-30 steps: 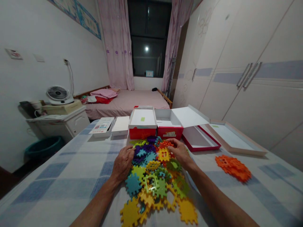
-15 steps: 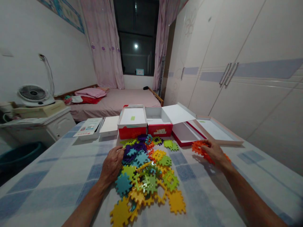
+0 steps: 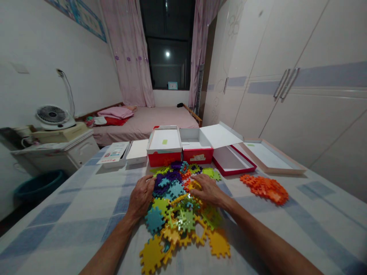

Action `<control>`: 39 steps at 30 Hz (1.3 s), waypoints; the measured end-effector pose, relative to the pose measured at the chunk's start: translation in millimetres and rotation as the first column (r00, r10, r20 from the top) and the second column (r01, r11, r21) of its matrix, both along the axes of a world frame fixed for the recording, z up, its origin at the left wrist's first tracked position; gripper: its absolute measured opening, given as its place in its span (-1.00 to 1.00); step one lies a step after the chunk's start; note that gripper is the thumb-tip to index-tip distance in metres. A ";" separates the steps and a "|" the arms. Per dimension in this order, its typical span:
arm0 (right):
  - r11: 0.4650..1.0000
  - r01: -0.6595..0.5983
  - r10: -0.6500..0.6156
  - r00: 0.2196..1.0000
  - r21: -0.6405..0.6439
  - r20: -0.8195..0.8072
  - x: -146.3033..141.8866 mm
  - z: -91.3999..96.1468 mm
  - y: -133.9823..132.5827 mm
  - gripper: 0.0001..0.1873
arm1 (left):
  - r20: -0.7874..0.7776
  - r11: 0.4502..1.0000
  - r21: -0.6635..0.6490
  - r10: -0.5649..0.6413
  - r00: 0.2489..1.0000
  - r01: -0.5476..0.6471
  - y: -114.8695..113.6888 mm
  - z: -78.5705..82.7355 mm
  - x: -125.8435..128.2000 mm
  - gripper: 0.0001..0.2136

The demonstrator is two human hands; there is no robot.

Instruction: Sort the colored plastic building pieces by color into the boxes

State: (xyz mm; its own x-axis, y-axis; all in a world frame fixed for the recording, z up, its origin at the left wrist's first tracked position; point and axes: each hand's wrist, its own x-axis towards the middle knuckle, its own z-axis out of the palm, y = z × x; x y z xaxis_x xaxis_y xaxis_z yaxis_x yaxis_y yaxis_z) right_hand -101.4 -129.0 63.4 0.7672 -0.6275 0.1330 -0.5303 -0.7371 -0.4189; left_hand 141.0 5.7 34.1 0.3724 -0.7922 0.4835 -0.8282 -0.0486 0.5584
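A heap of gear-edged plastic building pieces in yellow, green, blue, purple and orange lies in front of me. At its left edge, my left hand rests against purple gear pieces, fingers bent and lying on them, some fingertips hidden. My right hand is over the heap's right side, with thumb and fingers apart, beside a yellow gear piece and small orange-red pieces. No grip on any piece shows there. Off to the right, orange gear pieces lie in a separate overlapping group.
Behind the heap stand a red-sided box with a white top, an open red box, a red-rimmed tray and a pale pink lid. White boxes sit farther left. All rest on a checked cloth.
My right hand has let go of the orange gear pieces on the right and moved left to the heap. My left hand stays at the purple pieces. The view has shifted slightly.
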 end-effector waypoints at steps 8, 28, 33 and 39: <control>0.990 0.090 -0.111 0.971 -0.104 -0.214 18.0 -1.7 7.1 -0.65 | -0.062 1.000 0.000 0.012 0.998 -0.012 -2.1 -2.7 0.1 -0.49; 0.967 -0.096 0.029 0.961 0.235 0.274 62.9 12.9 -33.4 -0.33 | -0.010 1.000 -0.003 0.025 1.000 -0.025 -4.3 -10.1 3.6 -0.52; 1.000 -0.021 0.019 0.996 0.017 0.092 58.1 1.7 -42.5 -0.45 | -0.011 0.999 -0.011 0.031 0.999 -0.031 -5.5 -11.3 3.8 -0.52; 0.999 -0.040 0.039 0.997 -0.023 -0.063 67.6 -8.0 -50.0 -0.26 | -0.007 1.000 -0.006 0.028 1.000 -0.028 -4.8 -9.2 2.4 -0.49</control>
State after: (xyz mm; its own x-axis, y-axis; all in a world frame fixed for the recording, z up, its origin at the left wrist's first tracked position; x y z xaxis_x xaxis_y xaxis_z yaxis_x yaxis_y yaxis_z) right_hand -33.8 -179.0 55.4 0.7986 -0.5936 0.0992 -0.5249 -0.7676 -0.3676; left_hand 143.4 0.9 24.9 0.3982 -0.7785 0.4851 -0.8224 -0.0687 0.5648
